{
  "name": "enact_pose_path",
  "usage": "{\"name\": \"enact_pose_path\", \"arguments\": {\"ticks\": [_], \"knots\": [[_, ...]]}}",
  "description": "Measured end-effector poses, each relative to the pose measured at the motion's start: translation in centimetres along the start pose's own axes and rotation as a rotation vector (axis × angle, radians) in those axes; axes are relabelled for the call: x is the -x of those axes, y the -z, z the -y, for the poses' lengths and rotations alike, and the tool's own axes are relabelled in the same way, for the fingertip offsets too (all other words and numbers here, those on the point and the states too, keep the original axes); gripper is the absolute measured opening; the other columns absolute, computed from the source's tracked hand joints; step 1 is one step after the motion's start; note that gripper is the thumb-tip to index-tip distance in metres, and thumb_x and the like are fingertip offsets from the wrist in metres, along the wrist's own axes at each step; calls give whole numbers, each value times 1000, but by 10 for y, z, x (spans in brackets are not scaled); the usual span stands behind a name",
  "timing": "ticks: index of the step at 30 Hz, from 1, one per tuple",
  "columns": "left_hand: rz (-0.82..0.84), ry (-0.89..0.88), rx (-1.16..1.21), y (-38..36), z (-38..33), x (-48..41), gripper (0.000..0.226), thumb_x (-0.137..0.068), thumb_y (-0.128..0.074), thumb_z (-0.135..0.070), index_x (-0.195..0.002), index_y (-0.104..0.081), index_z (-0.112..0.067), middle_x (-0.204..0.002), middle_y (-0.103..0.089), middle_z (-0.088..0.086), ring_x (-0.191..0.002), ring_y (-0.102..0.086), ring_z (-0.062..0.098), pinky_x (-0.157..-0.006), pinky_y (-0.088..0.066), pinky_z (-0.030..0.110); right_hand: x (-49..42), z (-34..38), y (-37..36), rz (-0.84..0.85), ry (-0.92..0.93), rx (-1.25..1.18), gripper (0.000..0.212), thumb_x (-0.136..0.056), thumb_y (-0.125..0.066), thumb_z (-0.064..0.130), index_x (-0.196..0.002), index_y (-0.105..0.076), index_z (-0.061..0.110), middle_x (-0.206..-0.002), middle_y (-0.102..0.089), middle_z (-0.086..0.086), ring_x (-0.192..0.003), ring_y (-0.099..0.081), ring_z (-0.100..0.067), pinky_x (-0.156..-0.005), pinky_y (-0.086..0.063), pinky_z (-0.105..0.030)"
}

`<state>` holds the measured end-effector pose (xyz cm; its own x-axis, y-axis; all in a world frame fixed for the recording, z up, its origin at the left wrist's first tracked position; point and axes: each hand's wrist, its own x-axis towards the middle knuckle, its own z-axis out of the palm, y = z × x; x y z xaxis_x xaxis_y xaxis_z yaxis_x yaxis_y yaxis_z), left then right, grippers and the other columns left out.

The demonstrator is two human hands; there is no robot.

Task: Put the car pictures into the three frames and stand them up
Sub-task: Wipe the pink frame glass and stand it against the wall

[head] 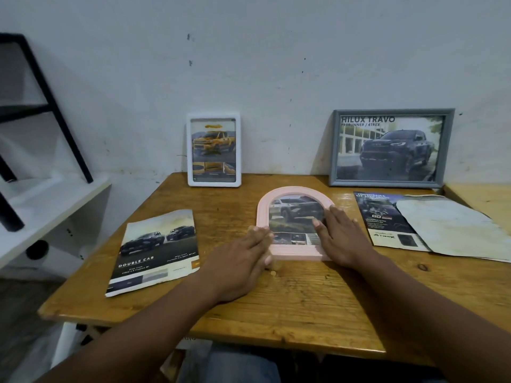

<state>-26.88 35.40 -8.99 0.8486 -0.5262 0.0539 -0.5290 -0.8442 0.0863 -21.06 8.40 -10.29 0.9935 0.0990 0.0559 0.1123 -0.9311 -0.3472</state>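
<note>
Hands are laid flat with straight fingers, nothing gripped, on the pink arched plastic frame (pixel 293 190), seen lying face-up on the wooden desk (pixel 304 294), arch pointed away: left hand (pixel 249 244) at its near-left corner, right hand (pixel 340 236) along its right side.

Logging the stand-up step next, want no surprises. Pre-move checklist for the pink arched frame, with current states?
1. Car picture seated in pink arched frame: ok, shows through the front.
2. Grip: not ok, left hand and right hand lie flat-fingered on the frame's sides, nothing curled round it.
3. Rear stand: cannot tell, frame lies face up on wooden table.
4. Landing spot by the wall between white rectangular frame and grey rectangular frame: ok, gap open.
5. Those two frames upright: ok.
6. Loose Double Cab brochure lies left, off the path: ok.
</note>
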Motion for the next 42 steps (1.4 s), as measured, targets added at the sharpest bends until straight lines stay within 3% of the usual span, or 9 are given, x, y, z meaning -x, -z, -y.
{"name": "enact_pose_path", "arguments": {"ticks": [6, 14, 19, 28, 32, 35, 37, 39, 42], "knots": [[66, 164, 217, 0, -2, -27, 67, -106, -16, -56, -163, -1, -24, -170, 9, -8, -155, 12, 9, -121, -1, 30, -1, -1, 0, 22, 14, 8, 70, -101, -15, 58, -158, -11, 17, -167, -3, -6, -153, 4, -20, -122, -2, -45], [114, 294, 281, 3, 19, -119, 67, -108, -19, -50, -163, 3, -19, -170, 14, 0, -155, 15, 21, -127, 0, 45, 0, -2, -3, 5, 10, 20, 72, -100, -14, 60, -159, -10, 19, -167, -3, -4, -153, 4, -17, -123, -4, -43], [105, 258, 254, 3, 25, -165, 69, -107, -17, -55, -163, -2, -18, -170, 9, 0, -156, 11, 20, -127, -1, 44, 1, -1, -4, -11, 10, 26, 77, -96, -7, 63, -159, -4, 20, -167, 1, -2, -152, 7, -14, -121, 1, -36], [138, 136, 205, -1, 1, -221, 61, -109, -23, -38, -163, -7, -14, -171, 2, 5, -157, 4, 23, -127, 0, 39, 5, 2, -3, -47, 15, 25, 93, -84, 9, 70, -159, -7, 17, -167, 0, -2, -152, 6, -13, -119, 4, -32], [156, 120, 419, 5, -20, -229, 58, -109, -23, -35, -164, -9, -24, -171, -2, -2, -157, 2, 19, -126, -4, 39, 5, 1, -2, -70, 9, -9, 66, -103, -19, 54, -159, -12, 19, -167, -6, -2, -153, 1, -14, -122, -1, -34], [84, 174, 631, 17, -24, -220, 57, -106, -26, -41, -161, -11, -43, -169, -17, 0, -155, -18, 24, -123, -19, 44, 3, 0, -2, -104, 7, -112, 59, -104, -30, 47, -157, -22, 21, -165, -17, 0, -152, -10, -14, -123, -8, -36], [-17, 202, 702, 25, -20, -208, 55, -107, -28, -38, -160, -15, -43, -167, -25, 2, -150, -29, 26, -119, -25, 44, -2, -1, 4, -100, -20, -215, 55, -102, -41, 44, -152, -34, 20, -159, -35, -3, -146, -29, -19, -119, -24, -38], [-108, 218, 680, 29, -12, -191, 54, -109, -29, -35, -161, -18, -36, -168, -24, 1, -152, -24, 24, -121, -22, 43, -12, -2, 15, -122, -51, -260, 51, -98, -52, 42, -144, -44, 20, -144, -51, -5, -130, -47, -22, -107, -39, -40], [-125, 277, 565, 24, 3, -159, 54, -110, -30, -39, -162, -19, -31, -170, -16, -4, -156, -10, 18, -125, -15, 43, -35, 5, 30, -200, -21, -57, 55, -94, -56, 45, -143, -43, 23, -147, -47, -3, -132, -42, -26, -105, -38, -43]]}}
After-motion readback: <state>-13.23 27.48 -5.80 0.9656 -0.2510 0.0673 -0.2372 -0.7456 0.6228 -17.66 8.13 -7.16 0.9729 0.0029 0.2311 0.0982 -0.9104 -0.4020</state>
